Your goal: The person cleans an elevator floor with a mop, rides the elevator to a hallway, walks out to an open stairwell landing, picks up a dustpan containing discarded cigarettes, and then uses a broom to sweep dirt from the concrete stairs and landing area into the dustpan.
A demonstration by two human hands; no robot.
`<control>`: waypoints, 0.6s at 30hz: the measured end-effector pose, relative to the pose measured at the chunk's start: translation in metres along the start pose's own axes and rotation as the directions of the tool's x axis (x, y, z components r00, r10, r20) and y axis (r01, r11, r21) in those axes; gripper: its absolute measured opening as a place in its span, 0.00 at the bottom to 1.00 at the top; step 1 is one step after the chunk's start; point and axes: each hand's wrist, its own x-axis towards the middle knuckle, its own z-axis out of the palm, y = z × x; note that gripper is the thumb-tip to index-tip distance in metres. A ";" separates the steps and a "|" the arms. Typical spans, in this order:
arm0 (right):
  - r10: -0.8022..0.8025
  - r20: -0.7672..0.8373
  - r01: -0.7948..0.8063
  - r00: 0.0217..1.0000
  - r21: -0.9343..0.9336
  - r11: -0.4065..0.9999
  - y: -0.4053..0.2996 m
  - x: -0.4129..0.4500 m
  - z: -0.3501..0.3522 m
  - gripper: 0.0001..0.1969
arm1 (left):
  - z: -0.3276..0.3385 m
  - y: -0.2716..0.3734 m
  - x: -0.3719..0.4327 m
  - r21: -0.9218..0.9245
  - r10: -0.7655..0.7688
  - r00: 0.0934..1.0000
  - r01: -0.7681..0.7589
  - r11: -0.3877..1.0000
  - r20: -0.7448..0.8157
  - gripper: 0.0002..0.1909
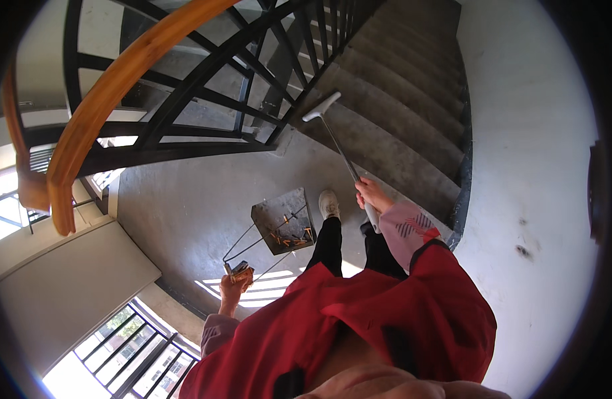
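My right hand grips the lower handle of a long-handled tool, whose pale T-shaped head lies over the lower stair steps; what the head is made of I cannot tell. On the left, my left hand is closed around the wire handle of a metal dustpan, together with a small packet-like item. Several orange-and-dark bits of litter lie in the pan, which is low over the landing, just left of my forward shoe. Whether the pan touches the floor I cannot tell.
Concrete stairs rise ahead, between black metal railings with an orange-brown wooden handrail and a pale wall on the right. A boxy white ledge and a barred window stand at the left.
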 end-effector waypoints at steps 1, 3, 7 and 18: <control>-0.114 0.050 0.119 0.992 -0.116 0.986 0.000 0.018 0.000 0.05 | 0.005 0.004 0.002 -0.096 0.017 1.000 -0.015 0.995 0.020 0.09; -0.155 0.082 0.168 0.984 -0.181 0.969 -0.014 0.055 0.006 0.06 | 0.017 0.028 0.010 -0.100 -0.050 0.998 0.055 0.993 0.045 0.09; 0.009 -0.124 -0.027 0.992 -0.149 0.989 -0.006 0.083 0.020 0.15 | 0.021 0.032 0.005 -0.018 -0.101 0.995 0.101 0.995 -0.008 0.09; 0.036 -0.127 -0.082 0.991 -0.372 0.925 0.045 -0.086 -0.124 0.24 | 0.037 0.067 0.012 0.222 -0.017 0.998 0.029 0.975 -0.056 0.11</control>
